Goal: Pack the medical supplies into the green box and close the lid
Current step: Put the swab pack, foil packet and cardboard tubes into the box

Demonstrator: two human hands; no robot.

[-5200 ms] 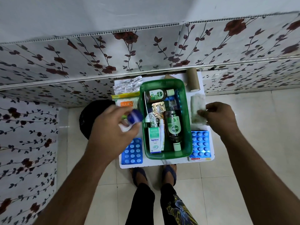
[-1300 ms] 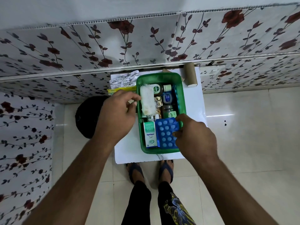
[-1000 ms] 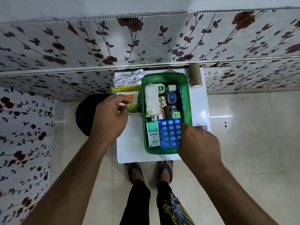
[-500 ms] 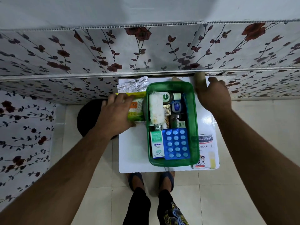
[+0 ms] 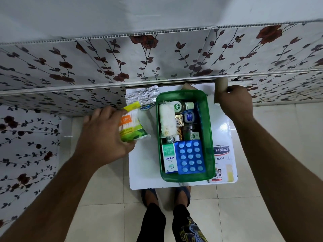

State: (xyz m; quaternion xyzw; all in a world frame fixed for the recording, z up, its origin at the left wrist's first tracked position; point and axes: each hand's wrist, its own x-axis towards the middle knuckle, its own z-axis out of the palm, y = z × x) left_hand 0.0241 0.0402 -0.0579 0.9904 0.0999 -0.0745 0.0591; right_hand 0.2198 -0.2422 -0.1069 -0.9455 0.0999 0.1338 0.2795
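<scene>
The green box (image 5: pixel 210 137) stands open on a small white table (image 5: pixel 145 168). Inside lie a gauze roll (image 5: pixel 167 119), a Dettol bottle (image 5: pixel 181 106), a small blue jar (image 5: pixel 188 117), an Optibex carton (image 5: pixel 169 157) and a blue pill blister (image 5: pixel 190 157). My left hand (image 5: pixel 103 137) holds a yellow-green packet of cotton buds (image 5: pixel 132 125), lifted just left of the box. My right hand (image 5: pixel 235 102) is closed around a brown bandage roll (image 5: pixel 221 84) at the table's far right corner.
A silver foil pack (image 5: pixel 143 96) lies at the table's far left corner. A Hansaplast plaster pack (image 5: pixel 222 163) lies right of the box. A flowered wall panel (image 5: pixel 157 58) runs directly behind the table. My feet (image 5: pixel 166 196) stand on floor tiles below the front edge.
My left hand has lifted the cotton bud packet off the table and tilted it. My right hand has closed around the brown roll at the far right corner.
</scene>
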